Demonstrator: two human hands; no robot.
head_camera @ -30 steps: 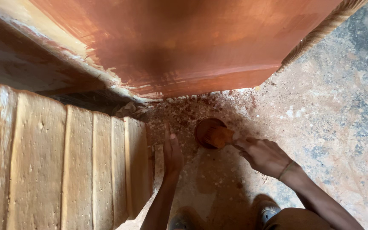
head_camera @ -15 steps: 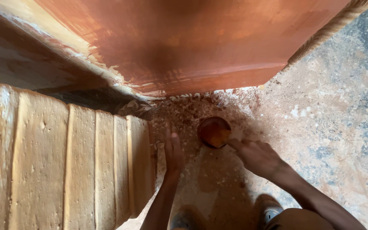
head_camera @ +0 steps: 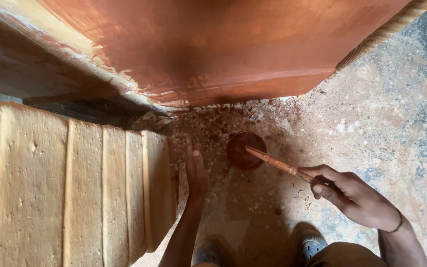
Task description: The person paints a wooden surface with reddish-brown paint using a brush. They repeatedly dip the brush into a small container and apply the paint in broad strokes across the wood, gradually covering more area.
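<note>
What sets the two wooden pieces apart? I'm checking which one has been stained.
The upper panel is coated glossy reddish-brown; the ridged piece at the left is bare, pale wood. The upper panel looks smooth, while the ridged piece is stepped in parallel strips and pitted. Both stand over the sawdust-strewn floor.

Bowl on floor between hands, plank stack left, panel behind

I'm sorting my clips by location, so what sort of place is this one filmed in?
Probably a carpentry or furniture-finishing workshop. A large wooden panel carries wet reddish-brown stain, a small bowl of stain sits on the rough concrete floor among wood shavings, and the right hand holds a brush.
</note>
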